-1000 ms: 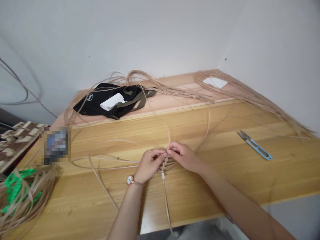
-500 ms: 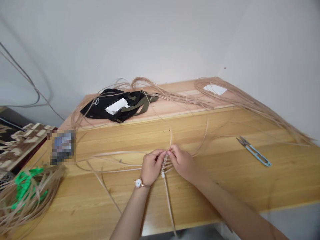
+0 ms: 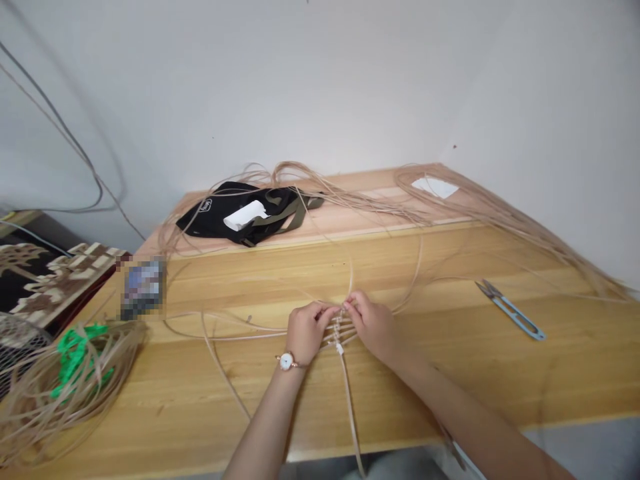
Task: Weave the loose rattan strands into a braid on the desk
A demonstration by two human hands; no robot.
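Observation:
My left hand [image 3: 309,329], with a wristwatch on the wrist, and my right hand [image 3: 373,322] meet fingertip to fingertip over a small woven piece of pale rattan strips [image 3: 338,331] on the wooden table [image 3: 450,373]. Both hands pinch the strips at the top of the weave. One long strip [image 3: 353,413] runs from the weave toward me and off the table's front edge. Other strips fan out left and right from under my hands.
Blue thread snips [image 3: 510,310] lie to the right. A black bag [image 3: 240,213] with a white item sits at the back left. Loose rattan bundles [image 3: 500,207] spread along the back and right; a coil with green ties [image 3: 65,373] lies at the left edge.
The view has shifted, so everything sits a little lower and to the right. My hands stay pinched together on the weave with only small finger movements.

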